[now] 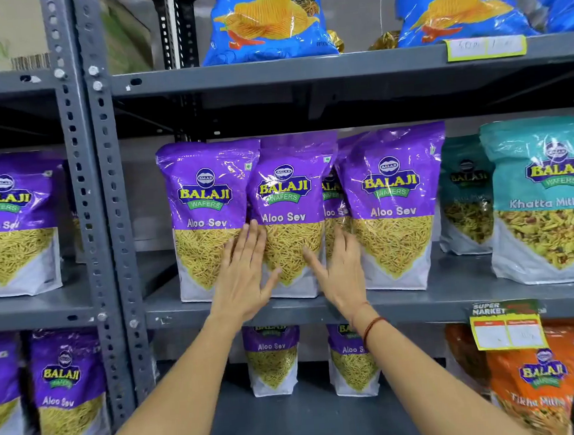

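Three purple Aloo Sev bags stand upright in a row on the middle grey shelf (422, 301). The middle bag (289, 196) sits between a left bag (205, 196) and a right bag (393, 188). My left hand (245, 275) lies flat with straight fingers against the left edge of the middle bag. My right hand (341, 268) is flat against its right edge, fingers straight. A red thread circles my right wrist. Another purple bag is partly hidden behind the middle and right bags.
Teal Khatta Mitha bags (538, 197) stand to the right. Blue chip bags (269, 16) fill the shelf above. More Aloo Sev bags (69, 392) sit below and in the left bay, orange bags (538, 379) at lower right. Perforated grey uprights (105, 197) divide the bays.
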Motion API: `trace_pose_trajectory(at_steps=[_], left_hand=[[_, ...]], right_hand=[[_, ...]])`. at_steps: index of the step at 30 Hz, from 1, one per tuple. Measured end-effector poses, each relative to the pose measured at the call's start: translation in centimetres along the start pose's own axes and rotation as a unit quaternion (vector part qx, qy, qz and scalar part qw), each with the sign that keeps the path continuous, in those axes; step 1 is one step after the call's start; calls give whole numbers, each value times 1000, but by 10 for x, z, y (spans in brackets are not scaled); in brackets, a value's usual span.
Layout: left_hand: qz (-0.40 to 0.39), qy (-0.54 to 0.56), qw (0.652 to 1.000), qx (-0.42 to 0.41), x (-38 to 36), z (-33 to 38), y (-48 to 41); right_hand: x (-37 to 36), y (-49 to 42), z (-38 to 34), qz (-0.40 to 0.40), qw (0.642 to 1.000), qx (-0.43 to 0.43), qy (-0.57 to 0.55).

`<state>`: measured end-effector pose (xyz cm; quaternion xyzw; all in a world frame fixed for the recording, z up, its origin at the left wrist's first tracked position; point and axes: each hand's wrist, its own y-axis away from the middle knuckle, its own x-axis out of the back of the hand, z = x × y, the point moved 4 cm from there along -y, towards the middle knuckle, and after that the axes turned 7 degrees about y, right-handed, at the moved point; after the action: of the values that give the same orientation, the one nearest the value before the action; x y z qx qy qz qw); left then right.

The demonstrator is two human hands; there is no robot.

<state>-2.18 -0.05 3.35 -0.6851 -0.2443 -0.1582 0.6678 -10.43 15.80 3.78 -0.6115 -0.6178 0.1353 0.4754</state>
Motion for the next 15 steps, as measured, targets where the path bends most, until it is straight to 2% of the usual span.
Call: trace_pose_trajectory(at_steps=[5, 15], left_hand=[[-17, 16, 1000, 12, -13, 5, 20], [-10, 109, 993, 45, -16, 12, 36]], right_hand=[[-13, 5, 6, -73, 988, -73, -113], [-18, 1, 7, -159, 977, -115, -89]])
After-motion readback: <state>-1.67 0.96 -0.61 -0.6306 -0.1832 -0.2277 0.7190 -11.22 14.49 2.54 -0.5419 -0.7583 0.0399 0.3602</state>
